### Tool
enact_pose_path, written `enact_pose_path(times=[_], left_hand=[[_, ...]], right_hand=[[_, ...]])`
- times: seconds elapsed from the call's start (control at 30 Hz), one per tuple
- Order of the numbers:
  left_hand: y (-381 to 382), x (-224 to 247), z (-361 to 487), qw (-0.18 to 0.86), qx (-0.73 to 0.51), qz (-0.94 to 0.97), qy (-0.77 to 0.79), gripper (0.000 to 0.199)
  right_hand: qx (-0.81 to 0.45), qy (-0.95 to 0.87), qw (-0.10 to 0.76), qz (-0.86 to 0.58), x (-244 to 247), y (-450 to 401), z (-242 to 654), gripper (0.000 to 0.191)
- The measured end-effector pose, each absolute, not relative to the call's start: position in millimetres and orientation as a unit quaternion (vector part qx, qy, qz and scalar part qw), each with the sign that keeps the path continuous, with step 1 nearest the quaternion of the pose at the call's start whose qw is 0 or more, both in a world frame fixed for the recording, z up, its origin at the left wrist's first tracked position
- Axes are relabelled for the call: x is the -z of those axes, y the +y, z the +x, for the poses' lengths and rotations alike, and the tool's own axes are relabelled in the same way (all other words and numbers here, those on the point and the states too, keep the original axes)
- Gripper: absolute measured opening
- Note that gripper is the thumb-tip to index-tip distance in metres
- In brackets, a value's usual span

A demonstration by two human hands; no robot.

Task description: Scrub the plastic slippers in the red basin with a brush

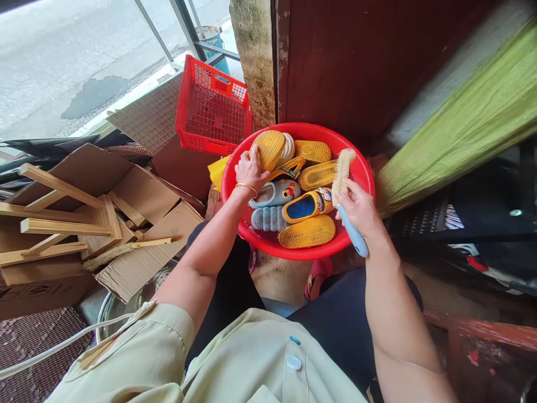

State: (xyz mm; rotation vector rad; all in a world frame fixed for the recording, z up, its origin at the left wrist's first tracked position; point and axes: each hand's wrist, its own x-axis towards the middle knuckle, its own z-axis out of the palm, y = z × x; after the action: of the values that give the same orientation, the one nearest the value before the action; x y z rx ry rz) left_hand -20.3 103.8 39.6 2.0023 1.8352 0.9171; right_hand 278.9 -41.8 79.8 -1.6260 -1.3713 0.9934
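Observation:
A red basin [363,162] in front of my knees holds several shoes. At its left side my left hand [250,172] grips a yellow slipper [271,148], its patterned sole facing up. My right hand [357,206] is closed around a scrub brush [354,232] with a blue handle and pale bristles pointing up, over the basin's right side. Between the hands lie a grey clog [274,193] with a cartoon figure and a yellow clog [301,208] with a blue inside. Yellow soles [307,232] face up at the front, and a grey ridged sole [268,219] lies beside them.
A red plastic crate [216,112] stands behind the basin at the left. Cardboard [142,257] and wooden pieces [67,226] are piled on the left. A green cloth [461,112] hangs at the right, beside a dark red door [356,61].

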Motion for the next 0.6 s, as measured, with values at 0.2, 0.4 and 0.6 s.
enact_pose_path(times=[0.2,0.4,0.6], left_hand=[[50.5,-36.3,32.4,0.134,-0.234,0.822,0.502,0.062],[32.5,-9.5,81.8,0.197,-0.017,0.842,0.501,0.066],[57.6,-12.4,75.5,0.272,0.020,0.792,0.546,0.038]], right_hand=[[-0.382,-0.534,0.363,-0.662,-85.7,-46.4,284.2,0.058],[-0.377,-0.540,0.361,-0.660,-86.7,-45.0,284.3,0.057],[-0.367,-0.530,0.319,-0.694,-81.4,-48.7,286.5,0.066]])
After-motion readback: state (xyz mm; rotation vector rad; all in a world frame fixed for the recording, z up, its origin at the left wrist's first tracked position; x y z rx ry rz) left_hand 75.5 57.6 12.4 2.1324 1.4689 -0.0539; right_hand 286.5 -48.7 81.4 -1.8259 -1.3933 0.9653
